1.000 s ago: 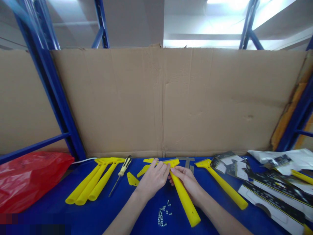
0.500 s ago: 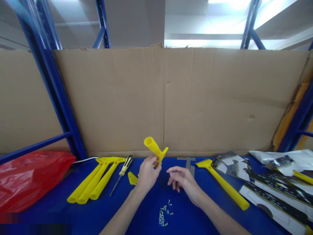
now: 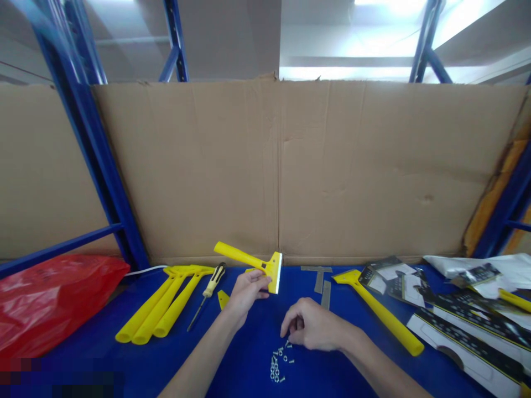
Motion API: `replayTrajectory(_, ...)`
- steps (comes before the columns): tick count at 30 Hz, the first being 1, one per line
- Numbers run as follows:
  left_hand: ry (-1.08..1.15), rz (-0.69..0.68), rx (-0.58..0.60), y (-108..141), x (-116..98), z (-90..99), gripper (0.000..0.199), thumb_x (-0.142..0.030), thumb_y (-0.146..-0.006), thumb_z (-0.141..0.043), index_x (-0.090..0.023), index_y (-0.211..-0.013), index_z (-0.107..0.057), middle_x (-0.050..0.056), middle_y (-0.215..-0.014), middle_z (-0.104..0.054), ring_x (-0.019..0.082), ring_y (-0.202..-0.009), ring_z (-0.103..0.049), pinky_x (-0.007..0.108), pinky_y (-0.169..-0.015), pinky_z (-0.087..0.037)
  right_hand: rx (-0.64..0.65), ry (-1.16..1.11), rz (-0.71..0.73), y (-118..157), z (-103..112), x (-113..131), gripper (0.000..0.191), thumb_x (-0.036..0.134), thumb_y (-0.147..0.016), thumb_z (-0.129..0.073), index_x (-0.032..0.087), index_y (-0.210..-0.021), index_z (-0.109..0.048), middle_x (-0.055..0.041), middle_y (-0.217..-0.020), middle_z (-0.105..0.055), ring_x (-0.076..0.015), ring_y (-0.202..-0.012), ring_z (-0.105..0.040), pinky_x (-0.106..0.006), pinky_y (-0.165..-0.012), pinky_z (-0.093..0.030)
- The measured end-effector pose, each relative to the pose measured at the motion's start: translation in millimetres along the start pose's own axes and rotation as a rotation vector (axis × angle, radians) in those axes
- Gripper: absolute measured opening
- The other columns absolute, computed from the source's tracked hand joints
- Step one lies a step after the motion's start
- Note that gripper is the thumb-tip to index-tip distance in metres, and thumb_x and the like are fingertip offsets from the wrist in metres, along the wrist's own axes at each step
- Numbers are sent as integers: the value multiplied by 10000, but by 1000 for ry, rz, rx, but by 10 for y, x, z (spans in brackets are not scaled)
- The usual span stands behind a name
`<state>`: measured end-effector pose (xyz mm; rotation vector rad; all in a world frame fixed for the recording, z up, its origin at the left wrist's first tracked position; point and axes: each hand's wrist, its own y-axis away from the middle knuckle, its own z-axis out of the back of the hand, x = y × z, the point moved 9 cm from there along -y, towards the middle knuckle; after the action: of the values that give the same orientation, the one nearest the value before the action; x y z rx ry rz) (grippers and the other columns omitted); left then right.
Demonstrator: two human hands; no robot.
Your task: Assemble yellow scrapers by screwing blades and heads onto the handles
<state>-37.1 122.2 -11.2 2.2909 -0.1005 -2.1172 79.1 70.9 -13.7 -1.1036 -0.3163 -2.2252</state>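
My left hand (image 3: pixel 249 293) is closed on a yellow scraper (image 3: pixel 244 256) by its head, above the table. The scraper's handle points up and left, and a pale blade edge runs down the right side of the head. My right hand (image 3: pixel 309 326) hovers low over small screws (image 3: pixel 291 361) and nuts (image 3: pixel 272 373) on the blue tabletop. Its fingers are curled downward, with a gap between thumb and forefinger, just above a screw (image 3: pixel 287 344). Partly hidden behind my left hand lies a yellow plastic piece (image 3: pixel 223 299).
Several yellow scraper handles (image 3: pixel 145 320) and a screwdriver (image 3: pixel 211 287) lie at left, beside a red plastic bag (image 3: pixel 62 304). Another yellow scraper (image 3: pixel 385 315) lies at right, near black-and-white packaging (image 3: pixel 468 348). Grey tape strips (image 3: pixel 326 296) mark the table before the cardboard wall (image 3: pixel 352 166).
My left hand has turned the scraper, so its handle points left and the blade side shows. My right hand has lowered toward the screws, its fingers curling down.
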Motion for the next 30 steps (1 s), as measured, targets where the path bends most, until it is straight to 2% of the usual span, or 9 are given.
replayTrajectory(6,2,38,-15,3,51,9,174,-173,-658,-677,-112,-820,-665,60,-765,-684,116,-638,-592,213,-557,-473,29,17,-3,10,-10,12,279,52,-598,-576,206,-717,-776,9,-548,-640,-100,-486,-521,-184,-457,-367)
replayTrajectory(11,31,63,17,4,87,-10,172,-161,-694,-648,-106,-857,-659,80,-815,-697,118,-672,-613,215,-584,-485,63,15,-21,24,-23,25,284,49,-600,-597,213,-746,-778,12,-570,-634,-101,-506,-522,-182,-468,-372)
replayTrajectory(22,-2,56,45,-4,128,-30,185,-192,-665,-663,-112,-831,-678,69,-779,-685,123,-664,-608,211,-569,-482,58,33,-60,5,-40,-10,134,125,-627,-666,191,-697,-759,19,-555,-621,-97,-511,-527,-186,-486,-370)
replayTrajectory(30,-17,53,41,-7,140,-18,181,-203,-649,-671,-111,-805,-681,61,-754,-667,130,-672,-592,215,-572,-484,24,98,-70,4,-50,10,221,134,-623,-674,206,-816,-754,46,-560,-568,-70,-485,-468,-174,-490,-338)
